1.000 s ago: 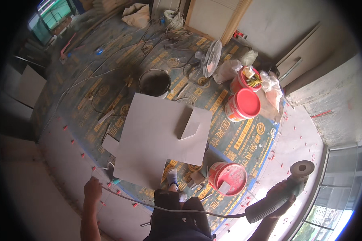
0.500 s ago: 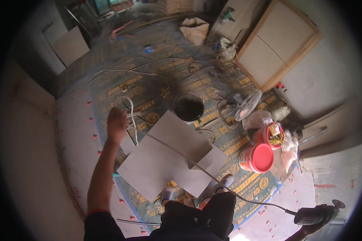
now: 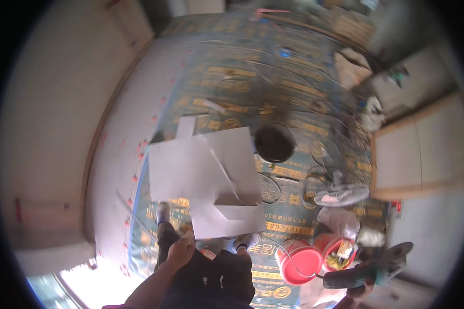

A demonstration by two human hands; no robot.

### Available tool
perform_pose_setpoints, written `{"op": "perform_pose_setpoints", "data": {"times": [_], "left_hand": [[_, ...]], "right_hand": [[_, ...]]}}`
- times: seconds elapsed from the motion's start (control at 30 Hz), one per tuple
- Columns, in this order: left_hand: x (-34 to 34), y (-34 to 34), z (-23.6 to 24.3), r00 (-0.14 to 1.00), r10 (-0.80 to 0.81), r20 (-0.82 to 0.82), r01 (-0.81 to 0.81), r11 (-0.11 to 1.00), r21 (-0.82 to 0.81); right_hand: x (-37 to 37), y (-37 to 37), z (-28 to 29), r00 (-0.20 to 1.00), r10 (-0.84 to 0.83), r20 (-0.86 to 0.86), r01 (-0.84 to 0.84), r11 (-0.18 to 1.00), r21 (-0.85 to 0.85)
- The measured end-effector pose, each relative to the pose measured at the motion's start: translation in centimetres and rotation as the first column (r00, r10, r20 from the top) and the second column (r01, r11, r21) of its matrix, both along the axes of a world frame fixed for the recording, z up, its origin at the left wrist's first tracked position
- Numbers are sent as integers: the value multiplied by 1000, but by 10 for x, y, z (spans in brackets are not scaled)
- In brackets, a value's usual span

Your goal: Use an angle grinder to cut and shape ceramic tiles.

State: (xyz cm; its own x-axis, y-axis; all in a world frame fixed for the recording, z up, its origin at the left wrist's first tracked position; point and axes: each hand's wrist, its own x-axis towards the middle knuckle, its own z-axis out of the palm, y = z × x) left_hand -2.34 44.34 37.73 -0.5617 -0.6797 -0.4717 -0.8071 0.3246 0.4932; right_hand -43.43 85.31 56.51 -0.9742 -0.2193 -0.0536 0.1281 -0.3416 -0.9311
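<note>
My right hand (image 3: 360, 291) grips a green and black angle grinder (image 3: 348, 278) with a disc at its upper end, at lower right. Its grey cord (image 3: 286, 254) loops over a red bucket with a lid. My left hand (image 3: 181, 250) is low in the middle, fingers curled, beside the lower edge of a large grey tile panel (image 3: 201, 170) with cutouts; what it holds, if anything, is hidden. A light cord (image 3: 222, 170) lies across the panel, and a small angled piece (image 3: 239, 213) rests on it. My feet are at the panel's lower edge.
A dark bucket (image 3: 274, 136), a fan (image 3: 340, 195), red buckets (image 3: 298, 265), bags and cables are on the printed floor covering (image 3: 232, 87). A tiled strip with red spacers (image 3: 121, 118) runs along the left wall (image 3: 62, 129). Wooden-framed boards (image 3: 397, 154) lean at right.
The view has turned left. My left hand went forward and up with the cord, then came back down toward my legs. The grinder stays in my right hand.
</note>
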Motion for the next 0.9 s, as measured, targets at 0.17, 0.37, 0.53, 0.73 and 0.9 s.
{"op": "perform_pose_setpoints", "data": {"times": [0.17,0.37,0.53,0.73,0.9], "left_hand": [[-7,76,89,884,409,-226,-431,900,-58],[-24,152,93,704,626,-336,-594,778,206],[-13,204,39,660,573,-486,-484,819,309],[-9,225,16,153,900,-407,-609,410,679],[-34,211,-27,229,939,-257,-341,325,882]], "right_hand": [[-90,-52,-30,940,325,106,-340,850,402],[-52,-193,-37,746,660,92,-533,509,676],[16,-276,-67,188,933,307,-680,-102,726],[92,-332,-84,135,883,450,-681,-247,689],[142,-359,-160,87,849,520,-485,-420,767]]}}
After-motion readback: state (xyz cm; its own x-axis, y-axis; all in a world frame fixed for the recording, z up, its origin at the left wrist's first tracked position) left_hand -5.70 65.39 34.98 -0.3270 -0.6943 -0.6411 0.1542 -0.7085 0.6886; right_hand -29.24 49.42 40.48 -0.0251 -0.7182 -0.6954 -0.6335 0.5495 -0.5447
